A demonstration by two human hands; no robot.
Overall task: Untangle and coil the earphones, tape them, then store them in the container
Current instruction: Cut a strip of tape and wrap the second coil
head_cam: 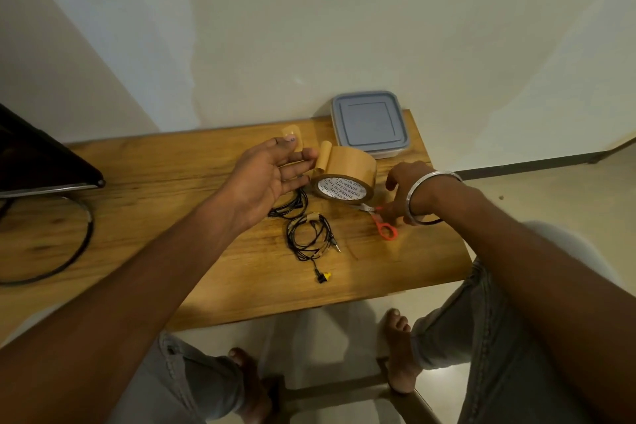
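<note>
L hand [272,175] was open, palm up, w/ a cut tape strip [292,137] stuck to a fingertip. R hand [402,193] sat over the orange scissors [385,229]; can't tell if it gripped them. Tape roll [344,179] stood btwn the hands. Just nearer than L hand, one earphone coil [309,237] looked coiled & taped; a 2nd bundle [289,206] under its fingers prob. awaited the strip. Container [370,124], beyond the roll on the desk [172,189], had its lid on, so storing wasn't done.

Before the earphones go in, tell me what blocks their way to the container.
The container has its lid on. The tape roll stands between it and the earphones.
</note>
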